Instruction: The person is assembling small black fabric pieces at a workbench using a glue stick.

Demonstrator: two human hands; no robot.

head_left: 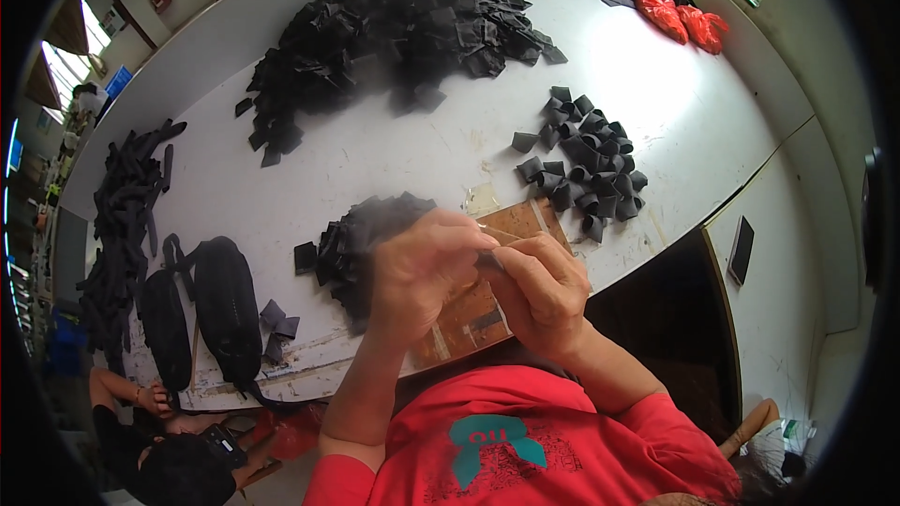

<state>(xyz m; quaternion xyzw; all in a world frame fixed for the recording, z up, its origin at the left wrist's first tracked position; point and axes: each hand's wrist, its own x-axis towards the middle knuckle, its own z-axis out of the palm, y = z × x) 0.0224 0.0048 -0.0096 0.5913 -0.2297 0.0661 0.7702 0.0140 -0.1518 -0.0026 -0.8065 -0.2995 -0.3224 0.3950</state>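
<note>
My left hand point(427, 258) and my right hand point(546, 286) meet above a brown wooden board point(534, 218) at the table's near edge. Both are closed in a pinch, with a small black piece point(488, 260) between the fingertips, mostly hidden by them. A thin pale line runs by the fingers; I cannot make out what it is. Just left of my left hand lies a heap of flat black fabric pieces point(337, 248). Beyond my right hand lies a loose group of black pieces bent into loops point(586, 155).
A large heap of black pieces point(403, 28) covers the table's far side. Black strips point(127, 197) and two black pouches point(225, 305) lie left. Red plastic bags point(661, 14) sit far right. A phone point(741, 250) lies right. Another person point(178, 459) is at lower left.
</note>
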